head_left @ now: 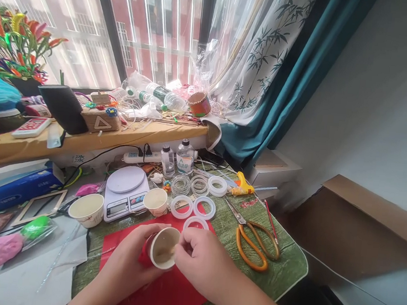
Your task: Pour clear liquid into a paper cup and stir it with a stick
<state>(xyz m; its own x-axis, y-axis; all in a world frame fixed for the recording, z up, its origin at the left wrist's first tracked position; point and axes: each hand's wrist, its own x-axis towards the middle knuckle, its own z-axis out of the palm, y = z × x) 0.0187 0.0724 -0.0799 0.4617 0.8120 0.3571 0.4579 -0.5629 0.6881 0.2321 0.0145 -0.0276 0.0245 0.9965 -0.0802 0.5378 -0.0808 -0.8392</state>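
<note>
Wrapped round a paper cup (161, 242) from its left side, my left hand (136, 249) holds it tilted so that its inside faces me. A pale, cloudy content shows at the bottom. At the cup's right rim, my right hand (199, 255) is closed in a pinch; what lies between its fingertips is mostly hidden. Both hands are above a red sheet (167, 302). Just beyond them are white ring-shaped molds (204, 207), clear rings (180, 185) and a second paper cup (155, 200).
A white kitchen scale (124, 185) and another paper cup (86, 208) stand left. Two clear bottles (184, 158) stand behind. Orange-handled scissors (252, 246) and a yellow glue gun (244, 184) lie right, near the table's edge (298, 272). Clay bags (5, 248) lie far left.
</note>
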